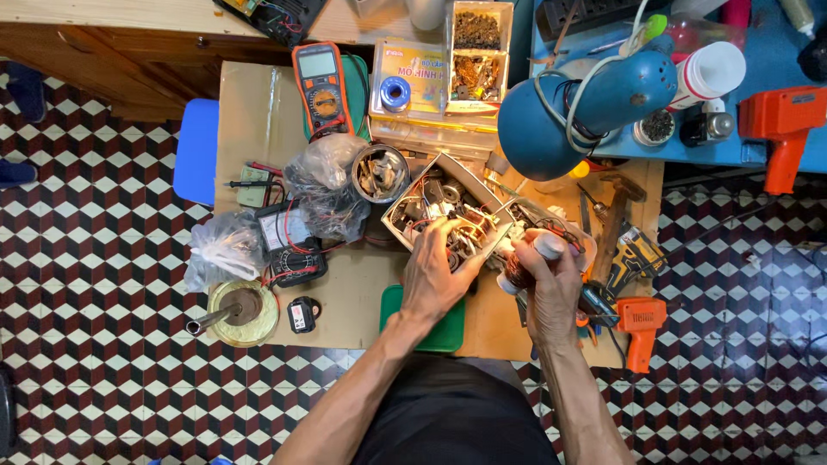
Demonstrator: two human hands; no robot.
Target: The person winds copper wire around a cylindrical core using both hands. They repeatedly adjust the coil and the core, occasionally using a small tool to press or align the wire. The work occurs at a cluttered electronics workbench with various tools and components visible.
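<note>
My left hand [438,269] reaches into a grey open box [405,203] full of small metal and copper-wound parts, fingers spread over its near corner. My right hand [546,277] is closed around a small copper-wound coil part with a white end [546,245], held just right of the box. Both forearms come up from the bottom of the view, above a green pad [448,331] on the cardboard-covered low table [258,112].
An orange multimeter [321,86], plastic bags [326,185], a round tin [380,173], a black meter [291,250] and a solder spool [242,312] lie left. A blue lamp [586,108], a hammer [613,224] and orange tools [639,329] lie right. Patterned tile floor surrounds.
</note>
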